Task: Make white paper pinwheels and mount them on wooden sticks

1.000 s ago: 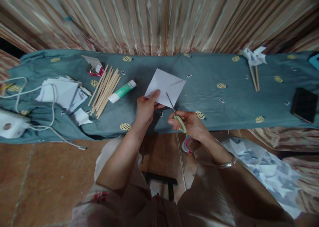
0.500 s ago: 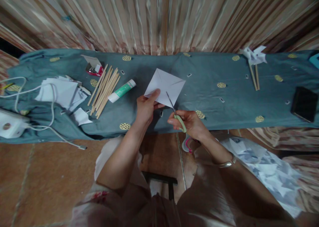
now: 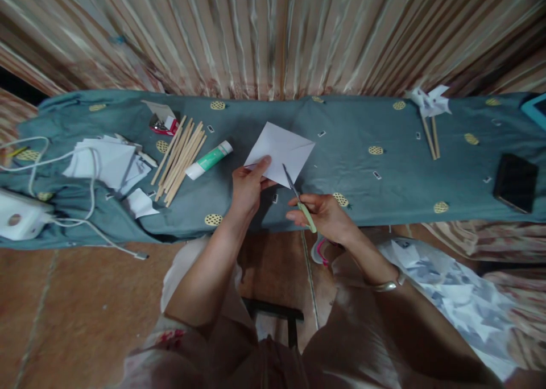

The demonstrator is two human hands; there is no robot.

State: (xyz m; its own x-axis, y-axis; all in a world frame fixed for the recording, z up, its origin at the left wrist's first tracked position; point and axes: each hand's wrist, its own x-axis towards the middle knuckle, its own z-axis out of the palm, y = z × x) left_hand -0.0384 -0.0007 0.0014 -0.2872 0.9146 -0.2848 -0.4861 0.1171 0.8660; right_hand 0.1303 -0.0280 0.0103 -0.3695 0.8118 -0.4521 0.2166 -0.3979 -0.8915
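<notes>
A square of white paper is pinched along its left corner by my left hand, thumb on top and fingers beneath. My right hand grips scissors with light green handles. Their dark blades lie over the paper's lower edge, pointing up and left toward its middle. A cut line shows near the paper's right corner. To the left of my left hand lie a glue stick with a green label and a bundle of wooden sticks.
White paper sheets, a white power strip with cables and a red box of small metal pieces occupy the left. Paper pinwheels on sticks and a black phone lie right. A bag of folded paper sits below.
The scissors have turned slightly in my right hand, and their blades look closer together. My left hand keeps its hold on the paper. The whole view has shifted a little.
</notes>
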